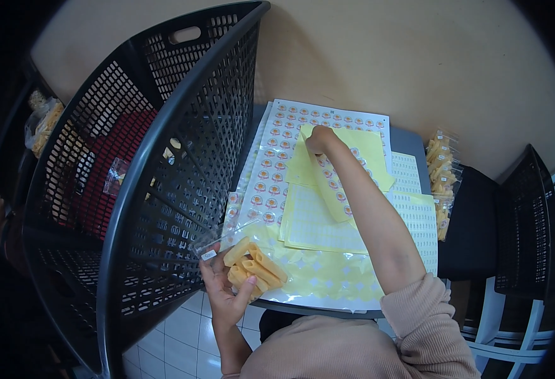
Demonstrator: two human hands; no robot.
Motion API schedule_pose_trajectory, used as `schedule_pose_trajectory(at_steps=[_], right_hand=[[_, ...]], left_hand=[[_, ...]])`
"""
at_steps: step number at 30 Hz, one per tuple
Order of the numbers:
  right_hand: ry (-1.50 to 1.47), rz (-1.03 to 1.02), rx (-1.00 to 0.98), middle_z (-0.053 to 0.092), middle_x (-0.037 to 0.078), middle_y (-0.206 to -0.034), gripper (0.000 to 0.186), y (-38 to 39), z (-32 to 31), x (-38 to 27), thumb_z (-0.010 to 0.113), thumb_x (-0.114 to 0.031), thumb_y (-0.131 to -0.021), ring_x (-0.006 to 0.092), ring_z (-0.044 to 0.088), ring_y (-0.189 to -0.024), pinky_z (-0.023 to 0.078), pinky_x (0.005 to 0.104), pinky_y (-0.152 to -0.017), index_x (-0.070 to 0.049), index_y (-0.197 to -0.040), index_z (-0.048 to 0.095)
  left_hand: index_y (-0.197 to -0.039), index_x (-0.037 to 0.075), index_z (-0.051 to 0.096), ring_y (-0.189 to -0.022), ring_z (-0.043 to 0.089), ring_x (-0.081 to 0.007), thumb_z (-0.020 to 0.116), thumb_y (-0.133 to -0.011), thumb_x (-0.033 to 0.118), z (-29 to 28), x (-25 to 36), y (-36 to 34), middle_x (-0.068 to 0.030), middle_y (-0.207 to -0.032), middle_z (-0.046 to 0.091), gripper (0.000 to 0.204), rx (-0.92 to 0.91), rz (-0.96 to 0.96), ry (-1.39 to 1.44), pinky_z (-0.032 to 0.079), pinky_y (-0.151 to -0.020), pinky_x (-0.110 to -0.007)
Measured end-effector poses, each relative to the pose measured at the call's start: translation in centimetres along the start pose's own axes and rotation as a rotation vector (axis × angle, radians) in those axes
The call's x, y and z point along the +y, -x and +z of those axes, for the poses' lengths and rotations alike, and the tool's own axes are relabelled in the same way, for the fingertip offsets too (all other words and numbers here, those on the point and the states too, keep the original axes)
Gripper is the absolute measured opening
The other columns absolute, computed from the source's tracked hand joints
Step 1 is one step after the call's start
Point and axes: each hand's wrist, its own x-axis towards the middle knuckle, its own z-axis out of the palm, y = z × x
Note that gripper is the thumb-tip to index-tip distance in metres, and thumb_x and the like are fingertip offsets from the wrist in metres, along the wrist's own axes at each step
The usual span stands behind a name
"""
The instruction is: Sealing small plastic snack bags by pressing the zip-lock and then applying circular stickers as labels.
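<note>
My left hand (225, 298) grips a clear plastic bag of pale yellow tube-shaped snacks (255, 268) near the front edge of the table. A small white label (208, 255) sits at the bag's upper left corner. Farther back, my right hand (319, 140) is closed at the upper end of a curled yellow sticker sheet (331, 199) with round printed stickers. Its fingertips are hidden, and my forearm covers part of that sheet. Beneath lie more yellow sheets (369, 142) and a large white sheet of round stickers (271, 158).
A big black perforated basket (192, 82) stands tilted at the left, with a small bag (114, 177) inside it. Several filled snack bags (441, 167) lie beyond the table's right edge. Sheets of small labels (416, 218) cover the table's right side. Another black basket (527, 227) is at the far right.
</note>
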Motion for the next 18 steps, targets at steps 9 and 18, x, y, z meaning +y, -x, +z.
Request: schedule_pose_trajectory(at_steps=[9,18], right_hand=[[-0.305,0.080,-0.328,0.056,0.023,-0.098,0.033,0.3,-1.5,0.0,0.039,-0.009,-0.077,0.0287,0.058,-0.086,0.041,0.0446,-0.082,0.007,-0.103,0.051],[-0.767,0.183,-0.416,0.041,0.028,-0.113,0.039,0.7,-1.6,1.7,0.044,-0.015,-0.081,0.0401,0.046,-0.100,0.031,0.0550,-0.089,0.005,-0.115,0.040]], left_hand=[[-0.125,0.001,0.012,-0.105,0.046,-0.0246,0.058,-0.068,-0.006,-0.4,0.3,-0.6,-0.0198,-0.113,0.042,0.074,-0.048,0.011,-0.001,0.039,-0.088,-0.032],[-0.125,-0.001,0.011,-0.106,0.045,-0.0250,0.057,-0.068,-0.007,-0.4,-0.2,-0.6,-0.0202,-0.113,0.041,0.073,-0.080,0.003,0.008,0.039,-0.088,-0.032]])
